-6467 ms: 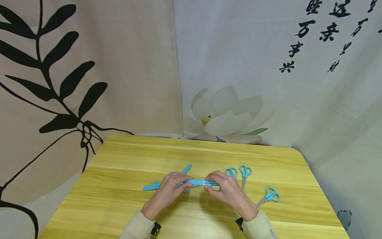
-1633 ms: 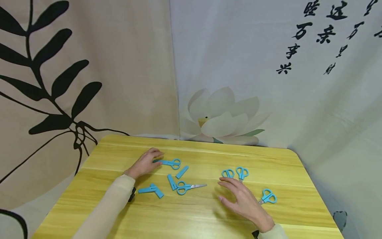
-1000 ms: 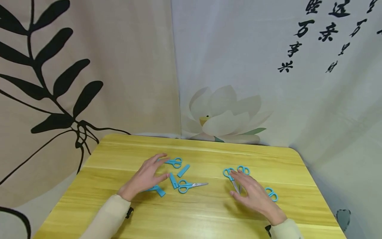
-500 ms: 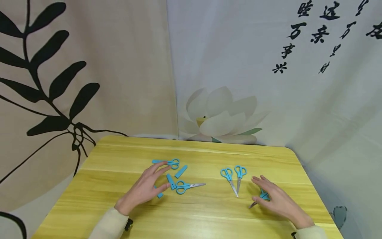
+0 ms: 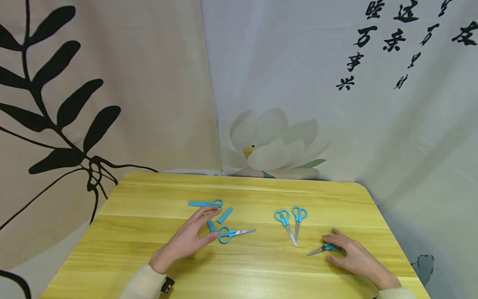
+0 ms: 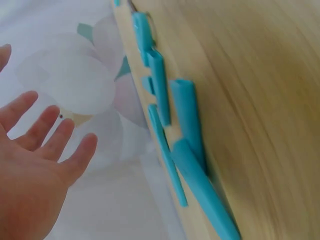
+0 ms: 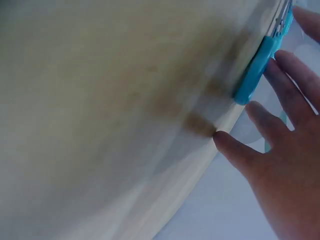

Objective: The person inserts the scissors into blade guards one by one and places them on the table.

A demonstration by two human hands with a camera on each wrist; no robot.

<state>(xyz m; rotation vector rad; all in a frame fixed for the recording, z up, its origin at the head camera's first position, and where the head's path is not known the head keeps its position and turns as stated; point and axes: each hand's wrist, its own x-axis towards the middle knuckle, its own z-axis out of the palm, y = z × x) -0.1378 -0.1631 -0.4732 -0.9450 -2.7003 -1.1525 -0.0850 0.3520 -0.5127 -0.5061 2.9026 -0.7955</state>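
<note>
Where the left hand hovers: above the table, near some bare scissors whose blade points right. Fingers are loosely stretched and spread, nothing in them. Left wrist view has it up in the air, apart from the blue bits.
Right hand: down around the right-side scissors, fingers spread and pretty relaxed, no grip that I can see. They overlap the handle, but I can't tell if they're actually touching it.
Right-side scissors: over on the table's right half, bare blade aimed left, handle partly hidden by the fingers.
Middle two: left one and right one, handles toward the back, bare blades coming together at the tips or close to it.
Covered scissors: furthest back on the left, blue cover on the blade, handle partly behind the left fingers.
Loose covers: a blue one between the covered and bare scissors, plus another half hidden by the left hand. Left wrist view also shows two overlapping covers.
Backdrop: hanging cloth with black leaves and a pale lotus.
</note>
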